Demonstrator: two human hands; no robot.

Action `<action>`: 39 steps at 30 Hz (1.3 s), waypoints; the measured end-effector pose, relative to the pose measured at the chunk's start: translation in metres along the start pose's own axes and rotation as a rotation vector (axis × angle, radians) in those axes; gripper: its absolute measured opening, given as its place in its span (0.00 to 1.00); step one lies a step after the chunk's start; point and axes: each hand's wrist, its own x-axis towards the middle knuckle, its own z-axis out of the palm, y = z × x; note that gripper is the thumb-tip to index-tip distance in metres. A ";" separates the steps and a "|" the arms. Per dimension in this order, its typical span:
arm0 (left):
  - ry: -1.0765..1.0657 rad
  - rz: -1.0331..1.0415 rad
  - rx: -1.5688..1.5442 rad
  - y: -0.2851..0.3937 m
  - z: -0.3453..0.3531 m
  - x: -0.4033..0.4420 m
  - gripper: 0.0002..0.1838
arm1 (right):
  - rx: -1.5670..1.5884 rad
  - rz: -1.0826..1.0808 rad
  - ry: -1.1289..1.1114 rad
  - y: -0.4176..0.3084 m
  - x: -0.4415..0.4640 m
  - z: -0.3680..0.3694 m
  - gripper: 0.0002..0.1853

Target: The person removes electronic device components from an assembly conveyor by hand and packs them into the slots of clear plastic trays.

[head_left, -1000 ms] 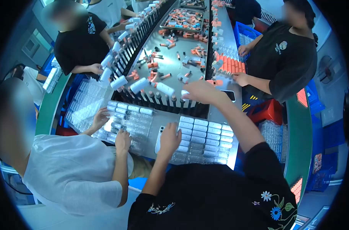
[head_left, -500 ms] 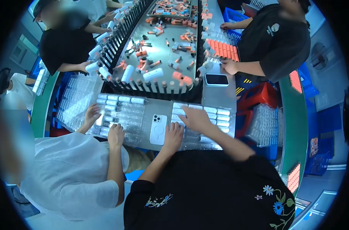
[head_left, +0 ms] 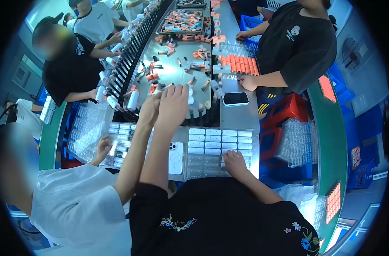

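My left hand is stretched forward over the pin-lined edge of the metal conveyor, its fingers closed on a white cylinder that shows at the thumb side. Beside it, partly behind my forearm, is a co-worker's hand. My right hand rests at the lower right of a clear plastic tray, fingers curled down at the lowest row; what they hold, if anything, is hidden. Rows of white cylinders fill the tray's upper part.
A white phone lies left of my tray, and another phone sits beyond it. The neighbour's tray is on the left. Orange and black pieces lie on the conveyor. Red stools and stacked clear trays stand at right.
My left hand has gone from the tray up to the conveyor edge. My right hand has drawn back to the lower tray. The neighbour's nearer hand has also reached forward.
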 end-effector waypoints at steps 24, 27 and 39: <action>-0.366 -0.970 -0.195 -0.125 0.032 -0.044 0.44 | -0.033 0.088 0.476 -0.015 0.197 -0.139 0.32; -0.199 -1.142 -0.249 -0.124 0.026 -0.070 0.44 | 0.029 0.121 0.410 -0.017 0.182 -0.132 0.35; 0.150 -0.851 -1.700 0.085 -0.031 -0.101 0.15 | 0.035 0.190 0.248 -0.050 0.224 -0.151 0.20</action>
